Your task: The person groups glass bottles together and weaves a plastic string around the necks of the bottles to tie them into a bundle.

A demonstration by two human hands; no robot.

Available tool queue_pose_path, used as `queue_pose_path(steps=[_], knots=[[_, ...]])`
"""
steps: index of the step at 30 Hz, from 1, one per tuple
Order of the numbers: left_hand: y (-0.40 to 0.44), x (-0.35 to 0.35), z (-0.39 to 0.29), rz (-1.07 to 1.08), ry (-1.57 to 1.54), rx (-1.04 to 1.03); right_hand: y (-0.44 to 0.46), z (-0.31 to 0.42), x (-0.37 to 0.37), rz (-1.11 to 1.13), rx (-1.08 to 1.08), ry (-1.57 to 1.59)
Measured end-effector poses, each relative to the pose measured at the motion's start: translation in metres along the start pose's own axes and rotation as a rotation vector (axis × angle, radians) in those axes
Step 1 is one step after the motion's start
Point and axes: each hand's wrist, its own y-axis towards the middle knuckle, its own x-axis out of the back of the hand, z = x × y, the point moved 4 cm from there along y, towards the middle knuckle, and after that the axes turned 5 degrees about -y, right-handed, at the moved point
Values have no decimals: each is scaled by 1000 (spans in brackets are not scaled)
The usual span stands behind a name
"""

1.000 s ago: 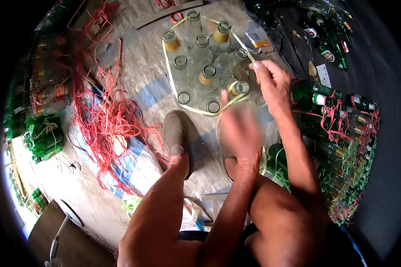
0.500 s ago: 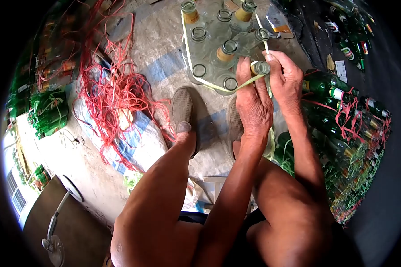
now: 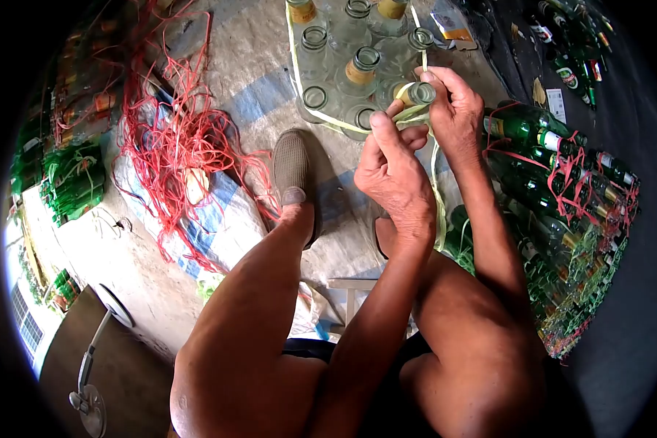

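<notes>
Your left hand (image 3: pixel 398 171) has pulled back since the last picture: its fingers were straight up by the glass, and now they curl, with the thumb up. Your right hand (image 3: pixel 456 109) stays close to its spot, just beside the near bottle (image 3: pixel 418 93). The clear bottles (image 3: pixel 359 71) sit a little higher in the view, maybe because your head moved.

From your head camera, you pinch the pale band (image 3: pixel 415 114) between your right thumb and finger. Your left fingers are bent next to it, but I can't see if they grip it too. The band goes around the outside of the bottles, which stand close together on the floor (image 3: pixel 248 66), past your shoes (image 3: pixel 292 164). Loose string (image 3: pixel 441 219) hangs by your right leg (image 3: pixel 474 328). Red string (image 3: pixel 190 146) lies in a heap to the left, and green bottles (image 3: pixel 522 131) lie to the right.

I think the band could go slack if your right pinch slips. A hard tug to one side might tip the near bottle. Pulling up could slide the band off the tops. The loose string might snag on your leg.
</notes>
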Motion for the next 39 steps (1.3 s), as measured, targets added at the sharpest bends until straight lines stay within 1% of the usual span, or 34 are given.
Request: queue_pose_path(steps=[1, 2, 4, 8, 11, 17, 23, 34, 36, 39], knots=[[1, 0, 1, -36, -16, 35, 0, 1, 1, 0, 12, -9], [1, -1, 1, -47, -25, 20, -1, 1, 1, 7, -4, -4], [2, 1, 1, -24, -2, 1, -1, -1, -1, 17, -32, 9], [2, 4, 4, 7, 31, -50, 0, 0, -3, 10, -18, 24], [0, 1, 4, -1, -48, -55, -2, 0, -2, 15, -18, 14], [3, 11, 16, -26, -50, -24, -1, -4, -5, 26, -21, 34], [6, 12, 14, 11, 27, -38, 0, -5, -5, 32, -13, 41], [4, 7, 15, 42, -85, 42, -2, -7, -4, 11, 7, 25], [5, 7, 14, 61, -56, 26, -1, -6, -3, -5, 45, 17], [3, 6, 14, 94, 6, -8, -3, -9, 0, 12, 16, 15]])
